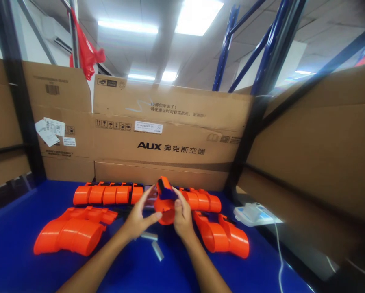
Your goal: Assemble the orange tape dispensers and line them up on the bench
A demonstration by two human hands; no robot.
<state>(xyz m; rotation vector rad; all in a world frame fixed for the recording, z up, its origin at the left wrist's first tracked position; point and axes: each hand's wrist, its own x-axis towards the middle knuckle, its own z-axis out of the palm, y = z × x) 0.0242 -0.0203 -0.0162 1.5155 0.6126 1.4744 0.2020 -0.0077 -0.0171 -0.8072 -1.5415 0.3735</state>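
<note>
Between both hands, above the middle of the blue tabletop, is an orange plastic part [166,211] with a round cuff below and a dark blue and black piece on top. My left hand [141,215] holds it from the left, thumb against the cuff and fingers at its upper side. From the right, my right hand [182,213] grips the same part near the dark piece, thumb toward me. Below the hands lie two small silver metal strips [157,250]. The fingers' far sides are hidden.
Similar orange cuffs stand in a back row [109,194], with more at front left [69,232] and right [225,236]. A white box with a plug [257,214] and cable sits at right. Cardboard [170,134] walls the back; dark posts [246,134] flank it.
</note>
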